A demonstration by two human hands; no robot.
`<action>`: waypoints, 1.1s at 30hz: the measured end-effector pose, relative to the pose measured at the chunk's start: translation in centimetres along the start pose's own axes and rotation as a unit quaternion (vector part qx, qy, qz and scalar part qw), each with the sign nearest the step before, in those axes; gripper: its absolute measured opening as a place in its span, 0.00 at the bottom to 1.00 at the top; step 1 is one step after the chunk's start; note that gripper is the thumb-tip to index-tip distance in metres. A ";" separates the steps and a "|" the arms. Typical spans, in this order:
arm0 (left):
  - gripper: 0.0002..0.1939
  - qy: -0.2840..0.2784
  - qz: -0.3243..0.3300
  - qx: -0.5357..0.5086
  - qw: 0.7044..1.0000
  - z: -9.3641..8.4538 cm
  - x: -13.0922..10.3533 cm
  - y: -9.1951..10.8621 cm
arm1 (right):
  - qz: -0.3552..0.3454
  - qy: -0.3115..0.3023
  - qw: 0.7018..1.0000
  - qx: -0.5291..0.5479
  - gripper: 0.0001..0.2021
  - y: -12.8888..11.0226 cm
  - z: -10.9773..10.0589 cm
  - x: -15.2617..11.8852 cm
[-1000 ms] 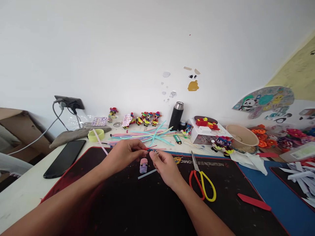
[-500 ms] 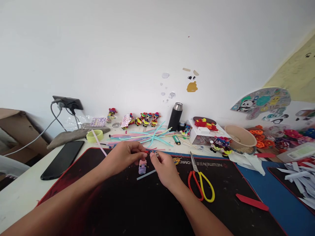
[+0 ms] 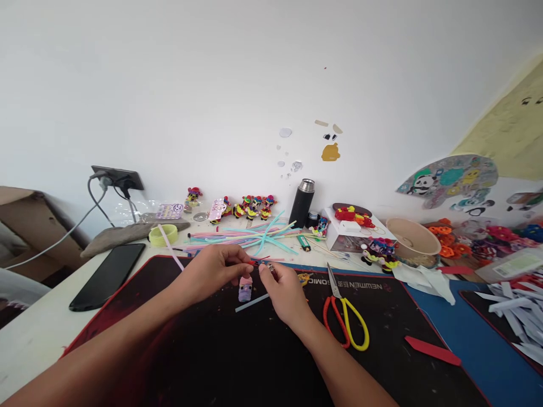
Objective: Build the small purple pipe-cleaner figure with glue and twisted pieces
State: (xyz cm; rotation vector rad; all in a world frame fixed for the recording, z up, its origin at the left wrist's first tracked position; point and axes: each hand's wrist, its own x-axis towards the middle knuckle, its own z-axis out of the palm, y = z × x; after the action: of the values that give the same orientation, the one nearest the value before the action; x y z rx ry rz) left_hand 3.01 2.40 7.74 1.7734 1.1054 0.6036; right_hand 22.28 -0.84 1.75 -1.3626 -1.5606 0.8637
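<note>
My left hand (image 3: 223, 265) and my right hand (image 3: 282, 285) meet above the dark mat (image 3: 220, 345), fingertips nearly touching. Both pinch a small red piece (image 3: 255, 262) between thumb and finger, its shape mostly hidden. Just below the fingertips lies a small pink and purple figure (image 3: 245, 288) with dark eyes. A pale blue strip (image 3: 252, 302) rests on the mat and runs under my right hand. Right of that hand lie scissors (image 3: 345, 316) with one red and one yellow handle, blades spread a little. A ring shows on my right hand.
Pastel stems (image 3: 250, 234) lie behind my hands, near a black flask (image 3: 302, 203). A phone (image 3: 108, 277) and a yellow-green coil (image 3: 163, 234) are at left. Small colourful figures (image 3: 254, 208) stand by the wall. A red strip (image 3: 432, 350) and white paper strips (image 3: 517, 311) are at right.
The view has shifted slightly. Both hands keep nearly the same pinch and place.
</note>
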 end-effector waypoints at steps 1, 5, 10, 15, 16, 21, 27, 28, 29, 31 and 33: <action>0.14 0.000 -0.001 0.001 1.000 0.0 0.0 0.0 | -0.002 0.001 1.000 -0.001 0.21 0.0 0.0 0.0; 0.14 -0.001 -0.003 0.006 1.000 0.1 0.1 0.0 | -0.004 0.003 1.000 -0.007 0.20 -0.1 0.0 0.1; 0.14 -0.003 0.003 0.006 1.000 0.2 0.2 -0.1 | -0.008 0.001 1.000 -0.006 0.20 -0.3 -0.1 0.0; 0.14 -0.001 0.003 0.012 1.000 0.2 0.2 -0.3 | -0.008 0.000 1.000 -0.013 0.21 -0.4 -0.1 -0.1; 0.14 -0.001 0.004 0.011 1.000 0.2 0.2 -0.4 | -0.008 0.000 1.000 -0.014 0.20 -0.4 -0.1 0.0; 0.14 -0.006 0.003 0.004 1.000 0.2 0.2 -0.4 | -0.007 -0.001 1.000 -0.011 0.20 -0.4 -0.2 -0.1; 0.14 -0.006 0.001 0.010 1.000 0.3 0.2 -0.1 | -0.008 0.004 1.000 -0.006 0.20 -0.5 -0.2 0.0; 0.14 -0.007 0.000 0.007 1.000 0.3 0.2 0.0 | -0.007 0.004 1.000 -0.003 0.20 -0.6 -0.2 0.0; 0.14 -0.008 0.000 0.005 1.000 0.4 0.2 0.0 | -0.006 0.003 1.000 0.000 0.20 -0.6 -0.2 0.0; 0.14 -0.008 0.000 0.004 1.000 0.4 0.2 0.0 | -0.005 -0.001 1.000 0.006 0.19 -0.5 -0.1 -0.1; 0.14 -0.009 0.001 0.007 1.000 0.4 0.2 0.1 | -0.004 -0.004 1.000 0.011 0.19 -0.5 -0.1 -0.1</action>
State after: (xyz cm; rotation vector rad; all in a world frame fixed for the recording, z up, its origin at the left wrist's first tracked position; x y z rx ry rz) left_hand 3.44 2.33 7.63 1.7881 1.0984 0.5814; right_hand 22.18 -1.00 2.23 -1.3375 -1.5579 0.8805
